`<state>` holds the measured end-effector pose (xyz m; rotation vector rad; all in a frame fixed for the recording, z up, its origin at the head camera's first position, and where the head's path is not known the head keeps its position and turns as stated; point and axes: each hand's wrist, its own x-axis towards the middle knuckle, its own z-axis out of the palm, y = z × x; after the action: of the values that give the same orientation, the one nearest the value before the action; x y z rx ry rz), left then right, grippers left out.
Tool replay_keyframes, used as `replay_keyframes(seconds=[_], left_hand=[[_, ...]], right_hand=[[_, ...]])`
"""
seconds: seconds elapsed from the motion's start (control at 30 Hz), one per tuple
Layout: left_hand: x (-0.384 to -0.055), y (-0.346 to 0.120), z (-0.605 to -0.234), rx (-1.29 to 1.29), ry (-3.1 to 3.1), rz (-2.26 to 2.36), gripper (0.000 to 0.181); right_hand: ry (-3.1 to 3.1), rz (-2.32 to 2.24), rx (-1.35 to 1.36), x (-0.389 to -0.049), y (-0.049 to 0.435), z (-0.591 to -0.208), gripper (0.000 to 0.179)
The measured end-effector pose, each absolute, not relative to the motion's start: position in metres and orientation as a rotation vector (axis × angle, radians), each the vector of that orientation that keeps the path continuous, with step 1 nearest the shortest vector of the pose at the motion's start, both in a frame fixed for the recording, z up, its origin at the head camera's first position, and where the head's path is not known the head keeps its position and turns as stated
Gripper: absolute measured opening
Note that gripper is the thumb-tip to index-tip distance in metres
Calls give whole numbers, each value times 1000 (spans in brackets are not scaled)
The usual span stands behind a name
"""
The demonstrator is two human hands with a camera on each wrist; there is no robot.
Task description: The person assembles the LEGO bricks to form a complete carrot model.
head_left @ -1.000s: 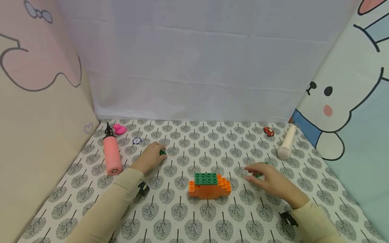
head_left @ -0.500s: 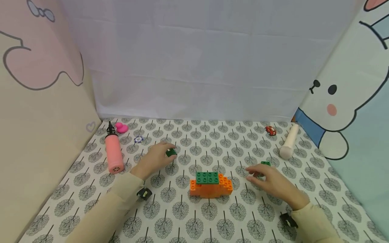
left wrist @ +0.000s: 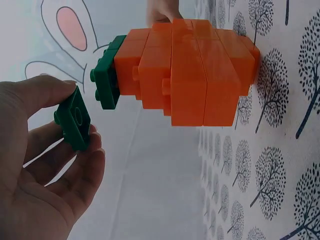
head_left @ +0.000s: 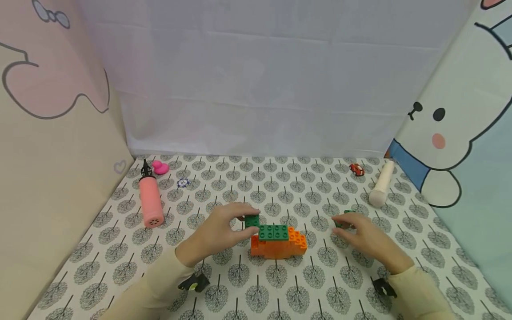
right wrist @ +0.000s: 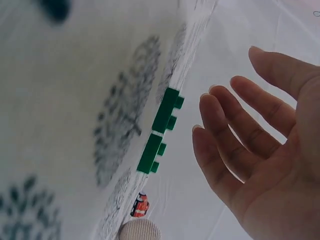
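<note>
My left hand (head_left: 218, 229) pinches a small green toy brick (left wrist: 75, 120) between thumb and fingers. It holds the brick just above the left end of an orange brick build (head_left: 278, 250). Two green bricks (head_left: 274, 232) lie side by side on top of that build, studs up. My right hand (head_left: 362, 233) hovers on the right, fingers relaxed and apart, holding nothing. Below its fingers, two more green bricks (right wrist: 165, 110) sit on the cloth, end to end in the right wrist view; the head view mostly hides them behind the hand.
To the left lie a pink hand pump (head_left: 151, 202), a pink toy duck (head_left: 161, 167) and a blue-white round chip (head_left: 183, 182). A red toy car (head_left: 357, 170) and a cream tube with a wider end (head_left: 382, 184) lie back right. Fabric walls (head_left: 256, 89) border the tree-print cloth.
My left hand has moved right and nearer, bringing the green brick from the left of the cloth to the orange build. The right hand has shifted slightly, staying over its green bricks.
</note>
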<state>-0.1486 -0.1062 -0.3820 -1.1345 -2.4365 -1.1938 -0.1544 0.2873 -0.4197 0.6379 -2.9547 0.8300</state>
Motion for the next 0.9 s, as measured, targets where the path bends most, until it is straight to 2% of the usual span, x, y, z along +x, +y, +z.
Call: replay_keyframes(seconds=[0.37, 0.9], left_hand=[[-137, -99, -381, -1197, -2368, -1232, 37], [-136, -97, -385, -1186, -2387, -1263, 40]], right_hand=[[-3004, 671, 522, -155, 299, -422, 40], [-3062, 616, 523, -157, 299, -423, 43]])
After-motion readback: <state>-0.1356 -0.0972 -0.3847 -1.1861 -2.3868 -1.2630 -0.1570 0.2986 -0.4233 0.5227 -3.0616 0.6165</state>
